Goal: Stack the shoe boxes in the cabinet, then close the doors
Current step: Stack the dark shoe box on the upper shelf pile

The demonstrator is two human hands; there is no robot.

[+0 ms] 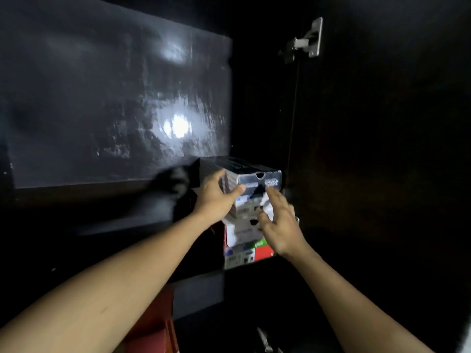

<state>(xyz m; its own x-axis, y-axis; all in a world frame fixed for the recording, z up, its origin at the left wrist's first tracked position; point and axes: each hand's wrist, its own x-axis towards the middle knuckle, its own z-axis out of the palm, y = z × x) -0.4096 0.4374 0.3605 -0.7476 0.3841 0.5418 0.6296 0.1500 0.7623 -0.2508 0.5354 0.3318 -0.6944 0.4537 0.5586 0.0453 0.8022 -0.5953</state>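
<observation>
Although labels show on the box ends, none can be read through the blur. The black box (254,174) tops a stack in the cabinet (356,149), above a white box (242,231) and a red box (263,252). The left hand (216,197) clasps the black box's left corner. The right hand (280,220) is spread, fingertips touching its front. A hinge (305,42) is mounted upper right. The glossy dark rear panel (114,98) reflects light.

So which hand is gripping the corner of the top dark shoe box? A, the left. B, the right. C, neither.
A: the left hand wraps the front left corner of the top dark box, while the right hand has open fingers against the stack's front.
</observation>
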